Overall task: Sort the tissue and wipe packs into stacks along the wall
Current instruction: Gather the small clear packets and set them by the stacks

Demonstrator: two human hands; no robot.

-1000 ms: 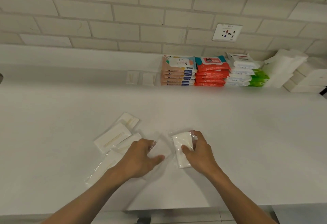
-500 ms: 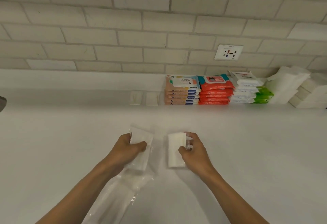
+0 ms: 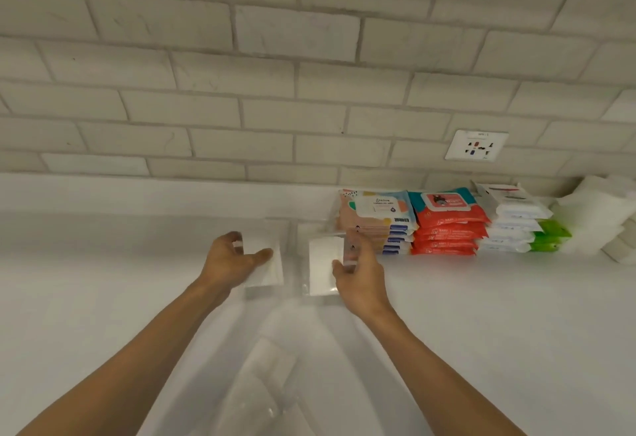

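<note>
My left hand (image 3: 231,258) grips a small white tissue pack (image 3: 266,265) in clear wrap, held above the white counter (image 3: 103,298). A second white tissue pack (image 3: 323,265) is gripped by my right hand (image 3: 359,270), side by side with the first, both close to the wall. Right of them stand stacks along the wall: peach wipe packs (image 3: 377,219), red wipe packs (image 3: 449,225), white and green packs (image 3: 519,225), and plain white tissue packs (image 3: 599,215). More clear-wrapped white packs (image 3: 258,384) lie blurred on the counter between my forearms.
A brick wall (image 3: 275,91) rises behind the counter, with a white socket plate (image 3: 476,145) above the stacks. A low white ledge (image 3: 137,191) runs along the wall's foot. Two faint small clear packs (image 3: 278,229) seem to stand against it.
Both hands have lifted a tissue pack each off the counter and carried them forward toward the wall. The view has tilted up, so the remaining packs now lie low between my arms.
</note>
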